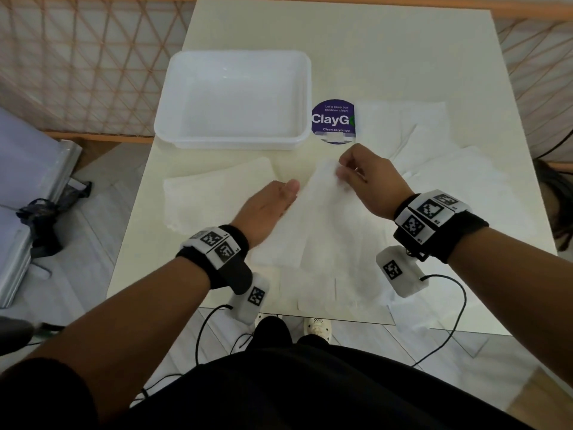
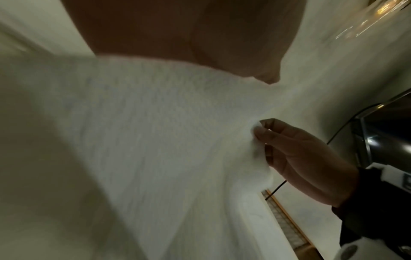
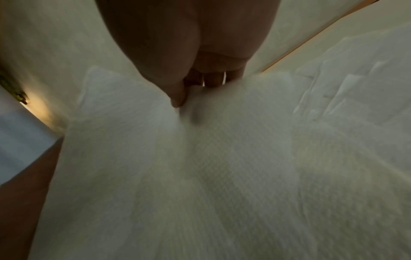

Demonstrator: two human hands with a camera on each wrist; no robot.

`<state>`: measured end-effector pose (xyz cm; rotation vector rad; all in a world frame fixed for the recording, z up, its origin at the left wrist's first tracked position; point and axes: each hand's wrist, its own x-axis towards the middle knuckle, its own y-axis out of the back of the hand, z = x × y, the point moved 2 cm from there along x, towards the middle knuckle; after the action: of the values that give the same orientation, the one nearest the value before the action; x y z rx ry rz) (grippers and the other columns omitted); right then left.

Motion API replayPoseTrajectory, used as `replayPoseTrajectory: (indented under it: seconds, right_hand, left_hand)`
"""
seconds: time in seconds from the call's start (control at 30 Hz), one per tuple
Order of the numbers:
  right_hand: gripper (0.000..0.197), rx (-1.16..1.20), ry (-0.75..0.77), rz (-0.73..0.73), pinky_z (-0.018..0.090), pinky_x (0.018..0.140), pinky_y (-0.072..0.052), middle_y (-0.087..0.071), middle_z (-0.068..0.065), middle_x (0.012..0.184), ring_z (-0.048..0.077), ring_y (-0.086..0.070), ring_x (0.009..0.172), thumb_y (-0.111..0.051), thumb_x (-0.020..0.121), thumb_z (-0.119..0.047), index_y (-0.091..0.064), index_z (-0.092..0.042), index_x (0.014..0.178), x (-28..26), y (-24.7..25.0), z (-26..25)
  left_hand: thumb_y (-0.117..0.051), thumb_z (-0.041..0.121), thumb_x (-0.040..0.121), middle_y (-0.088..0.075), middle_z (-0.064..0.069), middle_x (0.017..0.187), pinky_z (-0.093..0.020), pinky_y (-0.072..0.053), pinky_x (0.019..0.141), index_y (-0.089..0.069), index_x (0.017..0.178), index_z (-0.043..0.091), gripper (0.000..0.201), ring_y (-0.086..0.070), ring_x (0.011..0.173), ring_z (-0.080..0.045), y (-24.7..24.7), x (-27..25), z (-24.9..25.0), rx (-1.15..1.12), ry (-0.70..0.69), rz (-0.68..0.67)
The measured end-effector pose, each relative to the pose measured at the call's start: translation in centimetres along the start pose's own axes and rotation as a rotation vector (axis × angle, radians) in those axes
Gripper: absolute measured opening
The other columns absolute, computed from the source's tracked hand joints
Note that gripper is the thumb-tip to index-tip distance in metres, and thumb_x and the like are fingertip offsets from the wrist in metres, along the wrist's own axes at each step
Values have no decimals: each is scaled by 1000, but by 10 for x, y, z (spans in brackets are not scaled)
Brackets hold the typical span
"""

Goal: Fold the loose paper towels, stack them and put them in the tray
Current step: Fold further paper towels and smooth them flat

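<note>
A white paper towel (image 1: 325, 221) lies lifted at its far edge in the middle of the table. My right hand (image 1: 356, 175) pinches that far edge between thumb and fingers; the pinch also shows in the left wrist view (image 2: 262, 133) and the right wrist view (image 3: 184, 95). My left hand (image 1: 276, 203) lies flat with straight fingers at the towel's left side, fingertips hidden under the sheet. A folded towel (image 1: 217, 193) rests to the left. The empty white tray (image 1: 232, 97) stands behind it. Loose towels (image 1: 428, 141) lie at the right.
A round purple ClayGo sticker (image 1: 333, 121) sits on the table (image 1: 387, 51) between tray and loose towels. More towel sheets hang over the near right edge (image 1: 412, 321). A lattice barrier surrounds the table's far and left sides. Cables hang from the wrist units.
</note>
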<state>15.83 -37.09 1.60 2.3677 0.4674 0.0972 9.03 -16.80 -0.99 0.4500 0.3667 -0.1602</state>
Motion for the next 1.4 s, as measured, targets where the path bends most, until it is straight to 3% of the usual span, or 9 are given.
replayPoseTrajectory:
  seconds: [0.1,0.27,0.43,0.63,0.73,0.8,0.97,1.2,1.4]
  right_hand:
    - [10,-2,-40,122,10,55,-35,-58,0,79,14,-51,63,-48,97,-18,-47,-9,98,-1,7,9]
    - [16,16,-259,226,18,54,-32,-59,4,89,20,-51,78,-48,96,-20,-49,-7,105,-8,20,39]
    - [25,54,-394,95,22,62,-40,-65,5,95,20,-57,85,-56,92,-27,-54,-12,112,-21,20,60]
    - [23,281,-470,80,30,73,-52,-68,5,93,21,-65,85,-66,87,-23,-59,-12,107,-33,17,68]
    - [29,356,-458,46,23,67,-50,-68,3,90,13,-64,75,-73,81,-19,-61,-13,107,-35,18,69]
    - [24,387,-446,35,22,67,-48,-67,-1,84,9,-61,70,-74,79,-11,-64,-15,100,-35,20,70]
    - [12,362,-426,38,36,82,-49,-65,0,81,16,-58,71,-72,78,-3,-63,-11,78,-34,26,78]
    - [21,306,-421,3,17,65,-49,-63,-7,76,-2,-58,59,-59,84,5,-68,-13,83,-37,24,84]
    - [33,352,-488,12,17,65,-47,-67,-3,88,16,-57,77,-39,90,3,-66,-15,89,-37,26,84]
  left_hand:
    - [-37,76,83,-60,16,108,-28,-39,92,-58,100,26,57,-56,98,-2,-5,2,-3,-79,19,-78]
    - [-80,28,76,-73,5,97,-28,-57,78,-66,104,17,33,-70,84,-10,10,5,-11,-31,37,-45]
    - [-74,13,81,-72,-1,85,-25,-55,74,-70,91,12,11,-66,74,-12,22,16,-16,-179,83,145]
    - [-69,21,87,-69,-24,102,-49,-53,91,-64,91,-7,28,-66,88,-35,8,21,-22,-323,137,194]
    - [-68,24,88,-64,-24,84,-40,-53,75,-61,85,-6,31,-58,71,-20,7,22,-18,-261,82,213]
    - [-68,26,87,-56,-6,67,-22,-44,60,-60,82,-6,33,-49,59,-8,11,21,-11,-231,44,250]
    - [-75,18,82,-50,15,57,-12,-34,58,-62,57,24,28,-42,55,-4,15,12,6,-190,-59,177]
    - [-78,19,73,-70,13,101,-7,-39,86,-75,87,39,24,-61,95,4,-2,-7,-18,145,-253,-131]
    - [-49,-2,73,-67,14,108,2,-30,81,-73,89,28,41,-51,95,20,-9,-11,-25,293,-303,-173]
